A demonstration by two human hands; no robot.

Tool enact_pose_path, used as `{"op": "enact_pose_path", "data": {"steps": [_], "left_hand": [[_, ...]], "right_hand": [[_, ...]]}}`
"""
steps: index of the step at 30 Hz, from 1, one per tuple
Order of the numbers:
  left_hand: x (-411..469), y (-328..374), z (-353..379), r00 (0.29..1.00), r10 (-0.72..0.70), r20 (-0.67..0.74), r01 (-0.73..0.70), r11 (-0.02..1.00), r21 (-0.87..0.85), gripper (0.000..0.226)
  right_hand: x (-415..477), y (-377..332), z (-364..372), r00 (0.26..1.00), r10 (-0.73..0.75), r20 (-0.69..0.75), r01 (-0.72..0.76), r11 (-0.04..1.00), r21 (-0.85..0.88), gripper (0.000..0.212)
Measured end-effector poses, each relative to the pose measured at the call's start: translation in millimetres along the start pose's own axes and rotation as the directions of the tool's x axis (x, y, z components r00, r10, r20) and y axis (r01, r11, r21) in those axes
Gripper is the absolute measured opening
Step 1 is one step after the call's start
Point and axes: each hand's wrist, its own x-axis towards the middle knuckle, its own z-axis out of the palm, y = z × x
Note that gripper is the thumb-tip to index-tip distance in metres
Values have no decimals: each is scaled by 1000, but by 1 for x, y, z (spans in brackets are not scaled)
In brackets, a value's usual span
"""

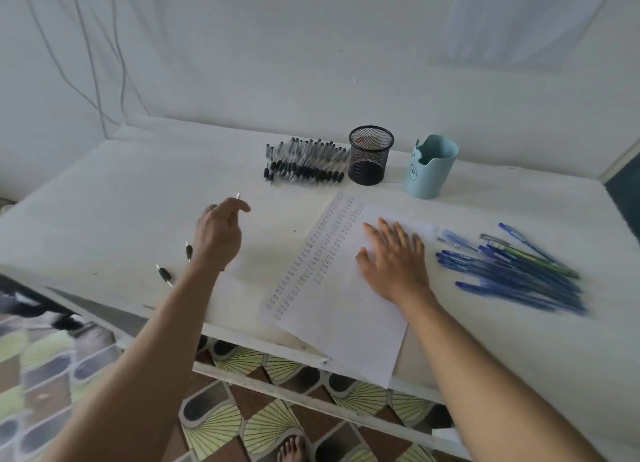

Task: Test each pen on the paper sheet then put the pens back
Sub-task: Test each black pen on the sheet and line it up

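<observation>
Head view: pen (238, 196) was gripped in the left hand (218, 233); right hand (394, 253) was spread flat on paper (346, 323). Paper was judged best pinned firmly during each stroke.

Soft, even, cool light fills the scene, with only faint shadows. Wide-angle distortion bows the table (104, 191) edges, and the blue pens (512, 271) near its right edge look smeared.
</observation>
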Motion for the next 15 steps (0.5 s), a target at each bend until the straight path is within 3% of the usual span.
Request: {"op": "enact_pose_path", "data": {"steps": [2, 4, 7, 9, 10, 12, 15], "left_hand": [[-3, 15, 7, 999, -5, 39, 19, 927, -374, 41], [-12, 29, 14, 999, -1, 35, 23, 784, -621, 47], [-24, 44, 27, 991, 44, 129, 79, 589, -804, 38], [-34, 52, 35, 978, 76, 196, 129, 521, -844, 30], [-38, 55, 39, 975, 70, 211, 145, 521, -841, 24], [-45, 62, 42, 971, 70, 230, 139, 617, -775, 20], [-52, 62, 40, 921, 181, 345, 71, 793, -606, 65]], "right_hand": [[0, 0, 0, 1000, 3, 1, -3, 1000, 3, 66], [0, 0, 0, 1000, 7, 2, -7, 1000, 3, 69], [1, 1, 1, 1000, 4, 1, -4, 1000, -6, 65], [1, 1, 1, 1000, 5, 0, -5, 1000, -11, 66], [0, 0, 0, 1000, 5, -3, -5, 1000, -12, 68], [-1, -1, 0, 1000, 6, -14, -6, 1000, -10, 72], [-1, 0, 0, 1000, 8, -27, -8, 1000, 7, 71]]}}
